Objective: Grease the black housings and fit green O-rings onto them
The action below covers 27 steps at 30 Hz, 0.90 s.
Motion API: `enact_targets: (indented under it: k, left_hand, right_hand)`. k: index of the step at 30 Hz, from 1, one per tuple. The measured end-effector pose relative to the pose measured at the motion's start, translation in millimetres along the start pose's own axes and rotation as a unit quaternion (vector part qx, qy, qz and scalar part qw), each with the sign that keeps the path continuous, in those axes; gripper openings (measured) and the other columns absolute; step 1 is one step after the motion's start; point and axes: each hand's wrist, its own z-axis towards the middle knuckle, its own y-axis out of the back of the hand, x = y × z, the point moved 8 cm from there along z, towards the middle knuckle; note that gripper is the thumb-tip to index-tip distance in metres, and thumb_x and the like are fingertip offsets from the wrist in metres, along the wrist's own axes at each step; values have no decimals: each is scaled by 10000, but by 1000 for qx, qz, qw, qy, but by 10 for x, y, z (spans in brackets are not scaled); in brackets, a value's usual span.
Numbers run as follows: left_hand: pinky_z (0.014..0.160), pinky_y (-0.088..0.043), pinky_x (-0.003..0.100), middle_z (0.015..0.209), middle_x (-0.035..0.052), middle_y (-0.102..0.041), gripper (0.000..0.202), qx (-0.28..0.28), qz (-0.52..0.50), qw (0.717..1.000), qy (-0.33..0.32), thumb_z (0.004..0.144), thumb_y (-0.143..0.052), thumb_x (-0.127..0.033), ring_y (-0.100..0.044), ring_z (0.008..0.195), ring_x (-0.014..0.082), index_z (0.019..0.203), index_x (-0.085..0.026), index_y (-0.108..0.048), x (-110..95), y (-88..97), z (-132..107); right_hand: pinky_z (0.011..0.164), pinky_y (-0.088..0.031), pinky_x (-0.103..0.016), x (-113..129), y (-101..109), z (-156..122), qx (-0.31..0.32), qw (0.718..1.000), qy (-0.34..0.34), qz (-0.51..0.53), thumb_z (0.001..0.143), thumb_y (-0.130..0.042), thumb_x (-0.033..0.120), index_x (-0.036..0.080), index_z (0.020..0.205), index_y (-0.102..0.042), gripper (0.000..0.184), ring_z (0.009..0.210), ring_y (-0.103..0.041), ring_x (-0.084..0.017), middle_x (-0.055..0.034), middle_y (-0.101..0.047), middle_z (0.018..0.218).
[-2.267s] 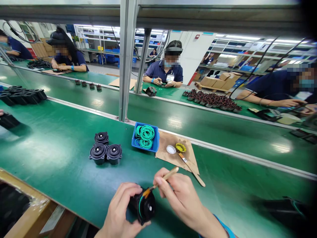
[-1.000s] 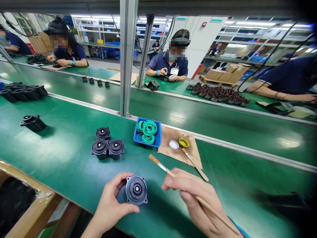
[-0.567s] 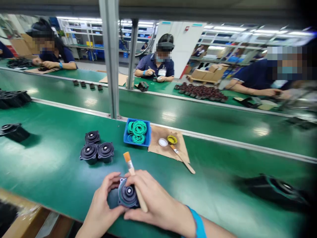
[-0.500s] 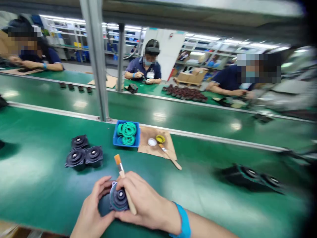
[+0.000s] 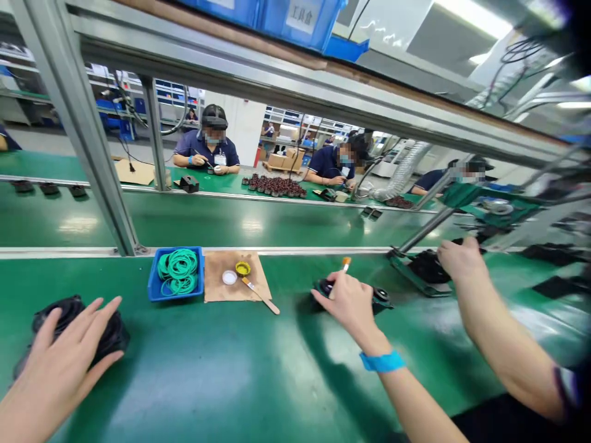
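Observation:
My left hand (image 5: pixel 76 357) is spread open over a cluster of black housings (image 5: pixel 111 338) at the left, partly covering them. My right hand (image 5: pixel 353 304), above a blue wristband, holds a small brush (image 5: pixel 346 263); its orange bristles stick up beyond the fingers and the handle is hidden. That same hand rests over or touches a group of black round housings (image 5: pixel 381 296) at the right. Whether its fingers also grip one of them cannot be seen.
A blue bin (image 5: pixel 152 283) holds green rings. Beside it, brown cardboard (image 5: pixel 217 292) carries a yellow pot (image 5: pixel 242 269), a white cap (image 5: pixel 229 277) and a second brush (image 5: pixel 263 298). A co-worker's hand (image 5: pixel 466 264) reaches over black parts at right. A metal post (image 5: pixel 99 141) rises behind.
My hands have parted from the black housing they held together at the centre: the left moved over the left cluster, the right, with the brush, to the right group. The view has swung right.

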Motion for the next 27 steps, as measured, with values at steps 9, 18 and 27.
enact_targets:
  k: [9,18,27]
  left_hand:
    - [920,-577,397,1201,93,-722,605,39,-11,999,4,865,-641,-354,-713,1061,292,1437,-253,-470,-530,-133,-146]
    - [963,-592,391,1383,97,-632,633,-15,-188,968,167,834,-715,-444,-669,1207,306,1409,-296,-498,-927,-341,-628]
    - [953,-576,416,1261,88,-711,647,-49,-240,914,322,828,-610,-690,-696,1136,306,1307,-259,-551,-797,-533,-916]
  right_hand:
    - [842,-463,-456,554,-202,154,40,972,54,224,885,-548,450,198,1009,-615,289,968,-645,-338,-164,-711,995]
    - [558,-512,-278,1282,-983,494,123,895,-2,429,1036,-304,618,118,946,-688,638,573,-627,-164,-41,-655,646]
    - [736,-596,-344,943,-1455,505,132,893,-95,419,1004,-613,365,146,1138,-641,259,849,-683,-180,-52,-679,1060]
